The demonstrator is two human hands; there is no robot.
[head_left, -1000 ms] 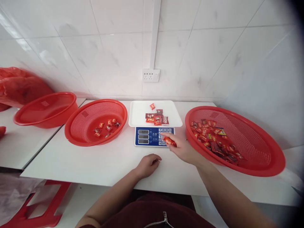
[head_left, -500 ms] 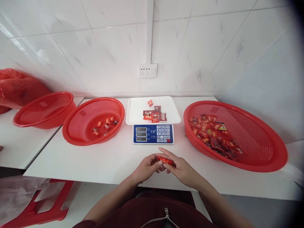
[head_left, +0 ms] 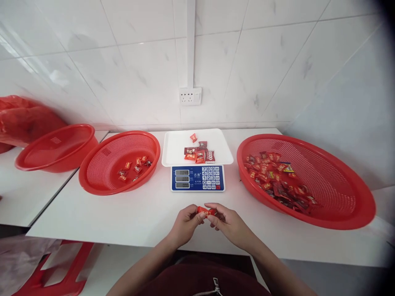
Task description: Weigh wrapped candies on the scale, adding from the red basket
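Observation:
Between my two hands is a red wrapped candy (head_left: 206, 211), held over the table just in front of the scale. My left hand (head_left: 185, 225) pinches its left end with thumb and fingers. At its right end, the thumb and fingers of my right hand (head_left: 232, 226) are closed on the same candy. Beyond them stands a digital scale (head_left: 197, 178) with a blue keypad and a white tray (head_left: 173, 144). Several red and dark-red candies (head_left: 200, 155) lie on the tray in a cluster, with a single small candy (head_left: 193, 137) behind them.
On the right, a large red basket (head_left: 339, 181) holds a heap of candies (head_left: 277, 179). A smaller red basket (head_left: 105, 158) at the left has several candies in it. Further left are another red basin (head_left: 58, 148) and a red bag (head_left: 27, 119). A red stool (head_left: 70, 267) stands below.
The candy has turned between my fingers, its printed side now facing up, and my right hand has shifted its fingers on it. The whole view has tilted slightly upward.

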